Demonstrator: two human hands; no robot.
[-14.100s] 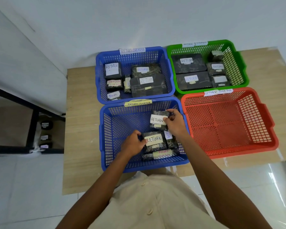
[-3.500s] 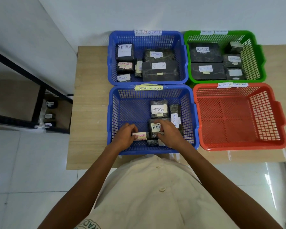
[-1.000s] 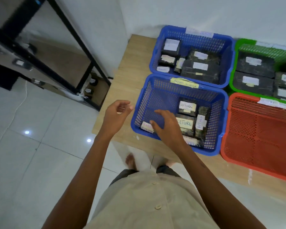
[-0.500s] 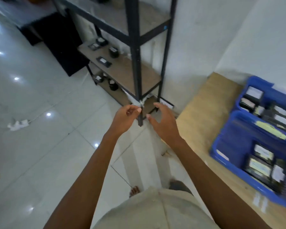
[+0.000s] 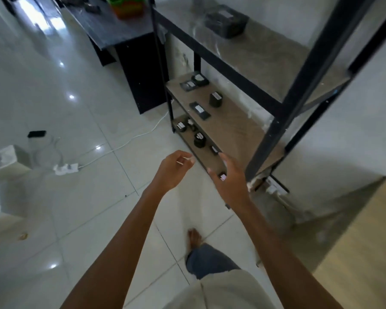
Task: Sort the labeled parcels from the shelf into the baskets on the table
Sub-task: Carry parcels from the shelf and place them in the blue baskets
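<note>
Both hands were empty and released: the left hand point(image 5: 173, 169) loosely curled, the right hand point(image 5: 231, 181) spread. They were held out toward the shelf point(image 5: 232, 130), probably ready to pick. The parcels point(image 5: 216, 99) lay on its 2 lower boards, white labels up, likely so each could be read. The worktop point(image 5: 366, 241) was just visible at the right.

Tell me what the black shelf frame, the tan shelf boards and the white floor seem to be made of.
The black shelf frame looks like painted metal: thin, straight posts with a matte coat. The tan shelf boards look like wood or wood-look laminate: faint grain lines and a dull finish. The white floor looks like glazed tile, perhaps ceramic: grout lines and sharp light reflections.
</note>
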